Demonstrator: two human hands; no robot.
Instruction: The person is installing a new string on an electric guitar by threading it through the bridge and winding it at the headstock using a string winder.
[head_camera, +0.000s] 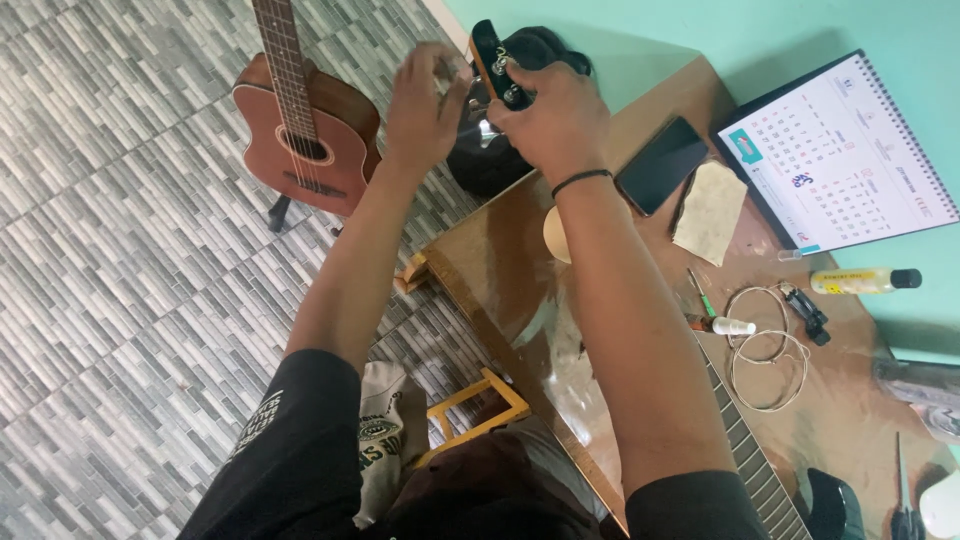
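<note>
My right hand (555, 118) grips the black headstock (497, 62) of a guitar, held up past the far end of the brown table (500, 270). My left hand (425, 95) is blurred and pinches at the side of that headstock, by the tuning pegs. The same guitar's fretted neck (752, 460) shows below my right forearm at the lower right. A thin black band sits on my right wrist.
A brown acoustic guitar (305, 135) stands on the tiled floor at the left. The table bears a black phone (662, 163), a cloth (710, 210), a desk calendar (845, 150), a yellow bottle (860, 281), coiled strings (765, 345) and small tools. A dark bag (490, 160) lies beyond the table.
</note>
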